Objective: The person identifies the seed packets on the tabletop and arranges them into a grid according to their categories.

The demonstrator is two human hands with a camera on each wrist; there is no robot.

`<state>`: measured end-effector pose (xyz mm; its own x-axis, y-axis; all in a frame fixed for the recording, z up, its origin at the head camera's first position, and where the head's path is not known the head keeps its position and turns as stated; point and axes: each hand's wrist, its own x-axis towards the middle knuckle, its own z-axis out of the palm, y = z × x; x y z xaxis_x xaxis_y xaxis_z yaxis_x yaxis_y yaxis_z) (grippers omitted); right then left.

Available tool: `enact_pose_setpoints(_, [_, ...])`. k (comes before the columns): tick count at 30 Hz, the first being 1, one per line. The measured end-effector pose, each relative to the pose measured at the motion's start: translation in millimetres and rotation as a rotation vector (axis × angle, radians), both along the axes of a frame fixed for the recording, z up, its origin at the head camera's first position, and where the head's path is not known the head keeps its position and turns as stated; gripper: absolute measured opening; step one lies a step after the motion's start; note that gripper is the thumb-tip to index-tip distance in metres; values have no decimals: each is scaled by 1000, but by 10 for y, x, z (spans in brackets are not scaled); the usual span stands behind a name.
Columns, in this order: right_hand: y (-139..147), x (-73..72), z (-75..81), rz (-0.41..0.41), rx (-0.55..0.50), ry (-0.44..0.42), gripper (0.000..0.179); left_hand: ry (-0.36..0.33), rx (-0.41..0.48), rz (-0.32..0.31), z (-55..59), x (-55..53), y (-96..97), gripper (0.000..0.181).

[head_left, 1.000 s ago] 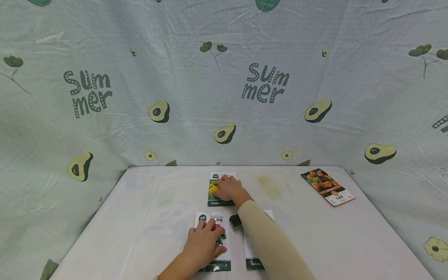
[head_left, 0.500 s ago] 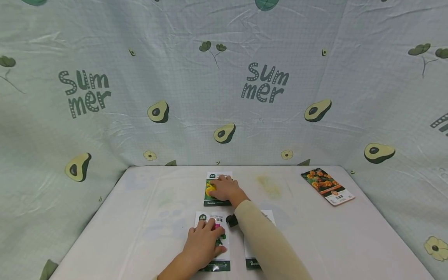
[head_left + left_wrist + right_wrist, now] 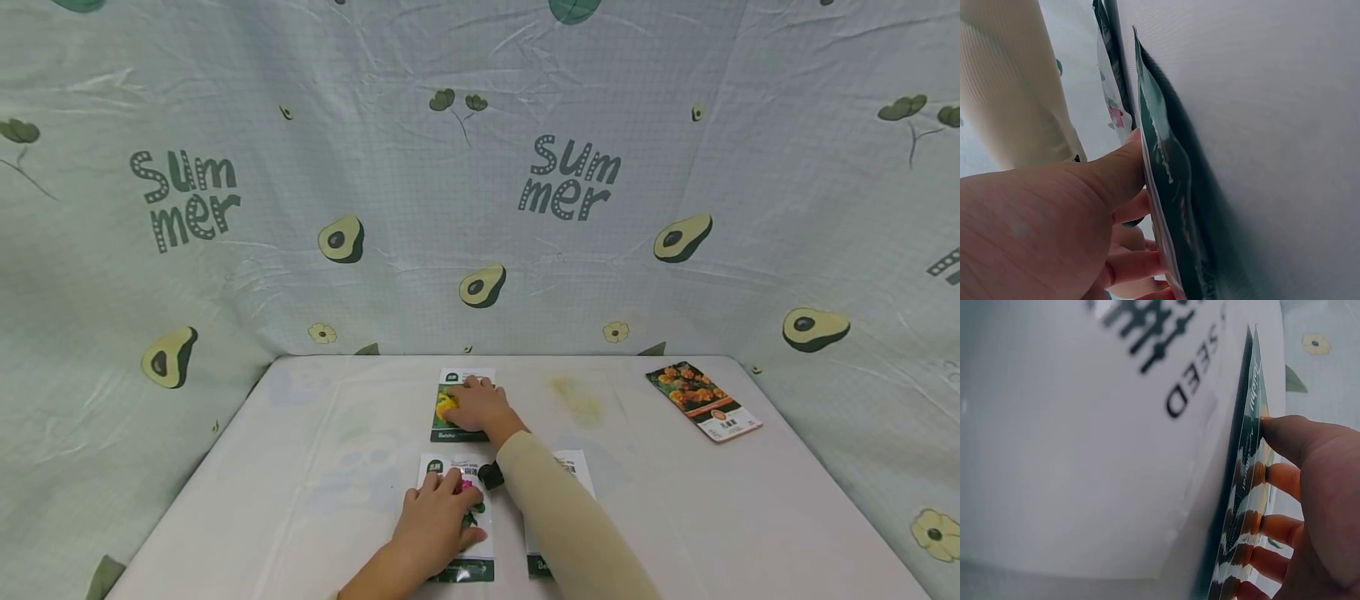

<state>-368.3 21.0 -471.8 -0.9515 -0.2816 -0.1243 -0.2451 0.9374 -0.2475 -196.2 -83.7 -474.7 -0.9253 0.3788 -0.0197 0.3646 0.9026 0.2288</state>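
Head view: a pale backdrop [image 3: 420, 183] printed with avocados [image 3: 482, 286] rises behind a white table [image 3: 300, 500], where a person works with two bare hands. One cream sleeve [image 3: 566, 517] slants in from 5 o'clock.

Four flat packets share the tabletop, with 12 o'clock toward the backdrop. Nearest the person is the pink packet [image 3: 474, 518], bearing a pink bloom. At 3 o'clock from it lies the white packet [image 3: 573, 469], largely hidden by the sleeve. Well apart, at the pink one's 2 o'clock, the orange packet [image 3: 703, 402] lies at a slant. Farther back, at its 12 o'clock, sits the yellow packet [image 3: 444, 417].

The left hand [image 3: 431, 525] rests on the pink packet, fingers bent slightly and spread, thumb also touching its face. Reaching toward 11 o'clock, the right hand [image 3: 480, 408] covers the yellow packet's right part; the right wrist view shows thumb and fingertips pressed in a row against its printed face. The hands are apart. A small black piece [image 3: 491, 475] shows at the right wrist; what it is cannot be told.
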Motion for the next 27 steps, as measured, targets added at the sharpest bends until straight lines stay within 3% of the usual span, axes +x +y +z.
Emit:
enact_pose_setpoints(6, [-28, 31, 3, -5, 9, 8, 57, -8, 11, -1, -6, 1, -2, 39])
enact_pose_setpoints(16, [-83, 17, -42, -23, 29, 37, 60, 33, 8, -12, -28, 10, -8, 37])
enact_pose_setpoints(27, [-90, -15, -52, -17, 61, 83, 61, 21, 11, -21, -17, -10, -14, 38])
